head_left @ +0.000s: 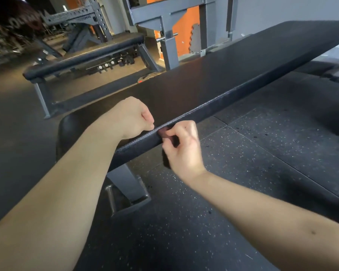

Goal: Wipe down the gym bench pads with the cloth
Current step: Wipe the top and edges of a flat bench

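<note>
Bench pad: the long black padded bench pad [233, 71] runs diagonally from the lower left of the middle to the upper right of the frame.
Cloth: the dark cloth [167, 160] is at the centre of the frame, against the near side edge of the pad. Only a small part shows, under the palm.
Right hand: the right hand [182, 147] is at the side edge of the pad. Its fingers and thumb are bent and pinch the cloth against the edge.
Left hand: the left hand [130, 118] rests on the top of the pad, just left of the right hand. Its fingers are curled under, and I cannot tell whether they hold anything.
Bench leg: a grey steel leg [125, 182] stands under the pad, in the lower middle.
Floor: black rubber floor with white speckles [262, 153] fills the lower right.
Background: a second black flat bench on grey legs [82, 58] stands in the upper left, with a grey perforated steel rack [86, 16] behind it and an orange wall panel [186, 28] at the top centre.
</note>
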`<state>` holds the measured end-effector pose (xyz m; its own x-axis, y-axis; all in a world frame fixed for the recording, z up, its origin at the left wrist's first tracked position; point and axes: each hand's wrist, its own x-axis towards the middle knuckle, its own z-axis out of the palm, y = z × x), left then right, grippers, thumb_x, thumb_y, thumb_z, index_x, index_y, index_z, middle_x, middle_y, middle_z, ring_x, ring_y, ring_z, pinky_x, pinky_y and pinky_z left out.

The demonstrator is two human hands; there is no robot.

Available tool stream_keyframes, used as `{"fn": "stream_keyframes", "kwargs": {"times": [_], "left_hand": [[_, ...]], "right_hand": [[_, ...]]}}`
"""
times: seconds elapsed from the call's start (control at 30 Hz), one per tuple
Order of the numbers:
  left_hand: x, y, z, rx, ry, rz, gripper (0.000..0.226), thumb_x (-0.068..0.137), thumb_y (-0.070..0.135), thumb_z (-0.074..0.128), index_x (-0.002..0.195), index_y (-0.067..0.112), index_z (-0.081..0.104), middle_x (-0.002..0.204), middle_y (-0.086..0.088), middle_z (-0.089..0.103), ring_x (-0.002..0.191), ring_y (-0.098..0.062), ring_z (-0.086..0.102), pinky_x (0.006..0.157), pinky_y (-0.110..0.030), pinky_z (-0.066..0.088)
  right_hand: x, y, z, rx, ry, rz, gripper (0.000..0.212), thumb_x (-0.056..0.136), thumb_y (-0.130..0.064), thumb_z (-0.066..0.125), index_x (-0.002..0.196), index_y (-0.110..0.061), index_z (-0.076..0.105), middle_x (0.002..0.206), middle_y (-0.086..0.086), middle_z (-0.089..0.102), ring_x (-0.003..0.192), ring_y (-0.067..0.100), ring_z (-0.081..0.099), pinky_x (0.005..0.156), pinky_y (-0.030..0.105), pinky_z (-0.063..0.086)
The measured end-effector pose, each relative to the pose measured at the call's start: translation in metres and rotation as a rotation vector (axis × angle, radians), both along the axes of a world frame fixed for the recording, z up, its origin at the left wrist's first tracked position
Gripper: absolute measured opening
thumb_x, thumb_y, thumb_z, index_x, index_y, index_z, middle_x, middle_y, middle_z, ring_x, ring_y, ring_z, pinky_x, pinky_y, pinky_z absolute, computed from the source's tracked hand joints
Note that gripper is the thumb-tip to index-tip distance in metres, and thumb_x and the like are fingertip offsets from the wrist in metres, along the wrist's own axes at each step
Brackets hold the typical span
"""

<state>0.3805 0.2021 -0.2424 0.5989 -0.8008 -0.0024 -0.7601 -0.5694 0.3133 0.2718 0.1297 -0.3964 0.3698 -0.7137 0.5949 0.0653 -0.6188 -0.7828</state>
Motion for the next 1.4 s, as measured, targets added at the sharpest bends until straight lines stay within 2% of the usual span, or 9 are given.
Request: {"fn": "stream_keyframes", "kwargs": {"times": [0.1, 0.2, 0.47, 0.7, 0.83, 0.9, 1.13, 1.27, 1.4], "left_hand": [[-0.005, 0.003, -0.003, 0.000, -0.029, 0.030, 0.006, 0.089, 0.022, 0.077, 0.095, 0.024, 0.077, 0.098, 0.004, 0.073, 0.092, -0.015, 0.067, 0.096, -0.042, 0.055], [-0.008, 0.003, -0.004, -0.003, -0.034, 0.052, 0.006, 0.091, 0.020, 0.076, 0.096, 0.020, 0.078, 0.097, 0.003, 0.073, 0.092, -0.017, 0.069, 0.094, -0.041, 0.056], [-0.001, -0.032, 0.022, 0.374, -0.167, -0.024, 0.042, 0.083, 0.031, 0.084, 0.119, 0.012, 0.073, 0.117, -0.005, 0.071, 0.107, -0.031, 0.066, 0.100, -0.048, 0.052], [0.015, -0.040, 0.031, 0.501, -0.193, -0.171, 0.027, 0.082, 0.040, 0.082, 0.099, 0.019, 0.080, 0.105, 0.002, 0.074, 0.101, -0.023, 0.067, 0.099, -0.044, 0.052], [0.022, -0.043, 0.033, 0.489, -0.158, -0.226, 0.023, 0.082, 0.039, 0.082, 0.097, 0.022, 0.080, 0.104, 0.005, 0.075, 0.099, -0.018, 0.067, 0.098, -0.042, 0.052], [0.026, -0.042, 0.032, 0.463, -0.155, -0.254, 0.021, 0.083, 0.039, 0.082, 0.097, 0.023, 0.080, 0.100, 0.006, 0.075, 0.096, -0.017, 0.067, 0.096, -0.040, 0.053], [0.049, -0.031, 0.020, 0.302, -0.046, -0.328, 0.019, 0.085, 0.034, 0.081, 0.100, 0.023, 0.080, 0.100, 0.008, 0.073, 0.093, -0.015, 0.067, 0.086, -0.034, 0.052], [0.053, -0.027, 0.013, 0.247, -0.022, -0.363, 0.024, 0.085, 0.031, 0.082, 0.104, 0.018, 0.080, 0.105, 0.004, 0.073, 0.097, -0.022, 0.068, 0.093, -0.041, 0.053], [0.050, -0.032, 0.012, 0.260, -0.064, -0.401, 0.037, 0.085, 0.026, 0.083, 0.115, 0.008, 0.073, 0.112, -0.006, 0.070, 0.099, -0.032, 0.067, 0.095, -0.047, 0.055]], "right_hand": [[-0.014, -0.030, 0.008, 0.064, -0.017, -0.084, 0.012, 0.085, -0.001, 0.072, 0.088, -0.012, 0.067, 0.109, 0.000, 0.048, 0.100, -0.011, 0.049, 0.090, 0.005, 0.036], [-0.017, -0.043, 0.012, 0.098, -0.042, -0.151, 0.014, 0.084, 0.000, 0.071, 0.091, -0.011, 0.066, 0.112, 0.004, 0.049, 0.102, -0.014, 0.046, 0.092, 0.002, 0.033], [-0.003, -0.042, 0.011, 0.168, -0.126, -0.173, 0.017, 0.080, 0.000, 0.067, 0.093, -0.010, 0.061, 0.113, 0.004, 0.044, 0.099, -0.005, 0.047, 0.094, 0.010, 0.038], [-0.015, -0.060, 0.024, 0.213, -0.119, -0.250, 0.013, 0.087, -0.013, 0.064, 0.090, -0.025, 0.058, 0.116, 0.008, 0.051, 0.102, 0.007, 0.052, 0.097, 0.021, 0.044], [-0.004, -0.047, 0.027, 0.269, -0.147, -0.321, 0.013, 0.091, -0.013, 0.064, 0.094, -0.025, 0.059, 0.117, 0.009, 0.052, 0.100, -0.003, 0.051, 0.091, 0.006, 0.037], [0.003, -0.031, 0.026, 0.288, -0.172, -0.326, 0.017, 0.091, -0.011, 0.063, 0.094, -0.027, 0.059, 0.115, 0.006, 0.053, 0.103, 0.007, 0.054, 0.091, 0.006, 0.036], [0.025, 0.050, 0.011, 0.263, -0.077, -0.205, 0.029, 0.089, -0.001, 0.068, 0.091, -0.028, 0.058, 0.106, 0.004, 0.055, 0.097, 0.005, 0.055, 0.089, 0.012, 0.042], [0.006, 0.042, 0.017, 0.256, 0.048, -0.232, 0.022, 0.092, -0.012, 0.072, 0.090, -0.032, 0.062, 0.105, -0.005, 0.059, 0.098, 0.005, 0.058, 0.087, 0.015, 0.045], [-0.027, 0.038, 0.014, 0.474, 0.082, -0.270, 0.016, 0.094, -0.012, 0.069, 0.097, -0.028, 0.067, 0.106, -0.004, 0.066, 0.099, 0.022, 0.068, 0.077, 0.036, 0.062]]}}
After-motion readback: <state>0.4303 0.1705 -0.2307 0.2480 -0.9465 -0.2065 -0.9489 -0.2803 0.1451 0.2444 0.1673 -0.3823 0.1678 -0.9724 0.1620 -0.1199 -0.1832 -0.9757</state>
